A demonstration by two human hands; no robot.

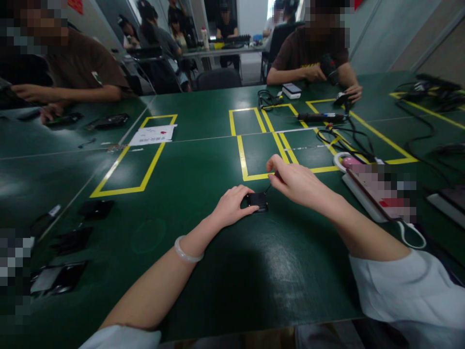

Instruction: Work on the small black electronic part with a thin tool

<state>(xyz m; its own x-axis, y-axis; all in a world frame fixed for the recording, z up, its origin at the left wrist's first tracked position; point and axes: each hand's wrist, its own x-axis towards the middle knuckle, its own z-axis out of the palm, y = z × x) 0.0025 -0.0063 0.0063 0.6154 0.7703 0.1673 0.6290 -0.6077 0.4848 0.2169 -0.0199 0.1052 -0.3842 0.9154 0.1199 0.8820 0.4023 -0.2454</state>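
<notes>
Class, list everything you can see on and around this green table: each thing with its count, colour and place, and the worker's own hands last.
table: one, green, fills the view
tape outlines: several, yellow, on the table
paper sheet: one, white with red mark, far left
electric screwdriver: one, black, far right
cables: tangle, black, beside the electric screwdriver
power strip: one, white, near right
flat devices: about three, black, near left edge
other people: two in brown shirts opposite, more behind
small device: one, black, centre, under both hands
thin tool: one, dark, tip at the small device
bracelet: one, white, left wrist
left hand: grips the small device
right hand: pinches the thin tool
</notes>
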